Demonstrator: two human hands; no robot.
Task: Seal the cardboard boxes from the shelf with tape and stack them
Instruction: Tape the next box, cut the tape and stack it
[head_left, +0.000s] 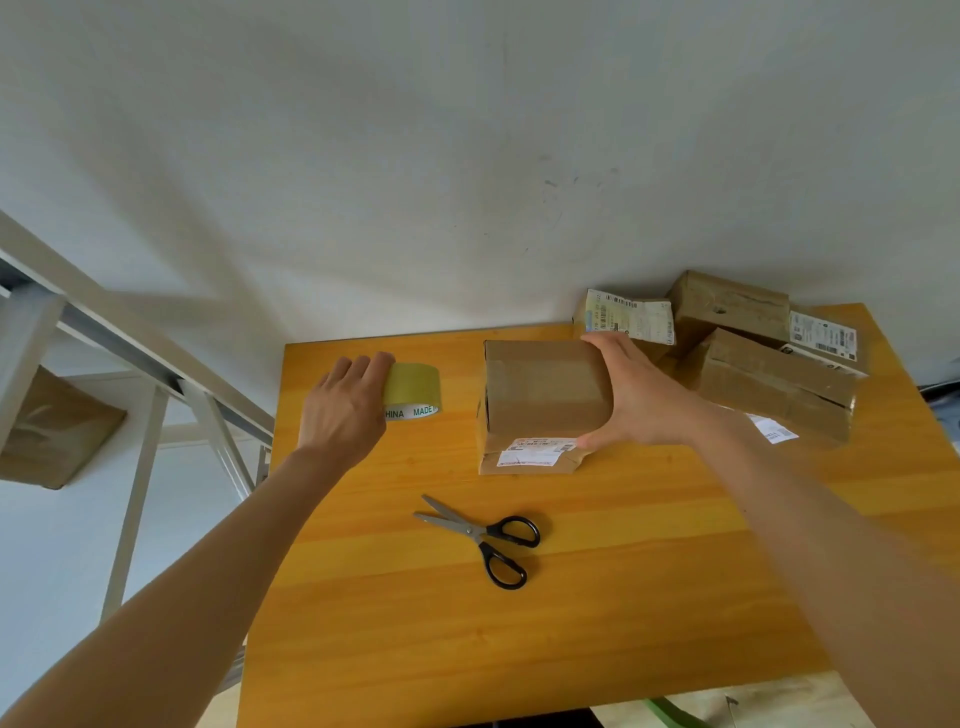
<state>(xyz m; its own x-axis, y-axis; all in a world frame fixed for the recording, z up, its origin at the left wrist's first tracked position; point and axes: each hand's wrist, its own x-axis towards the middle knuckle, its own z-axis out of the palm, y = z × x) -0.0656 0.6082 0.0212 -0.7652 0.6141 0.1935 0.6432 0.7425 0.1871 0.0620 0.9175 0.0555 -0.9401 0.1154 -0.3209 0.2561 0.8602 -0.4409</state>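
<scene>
Cardboard box at desk centre, held by the right hand; left hand on the tape roll.

The right hand grips the box by its right side, fingers over the top edge, thumb at the lower corner. Left of the box, the left hand closes over the yellowish tape roll, which rests on the desk. In front of the box lie black-handled scissors, blades parted. Right of and behind the box, several other cardboard boxes sit piled against the wall. Far left of the box stands a metal shelf.
</scene>
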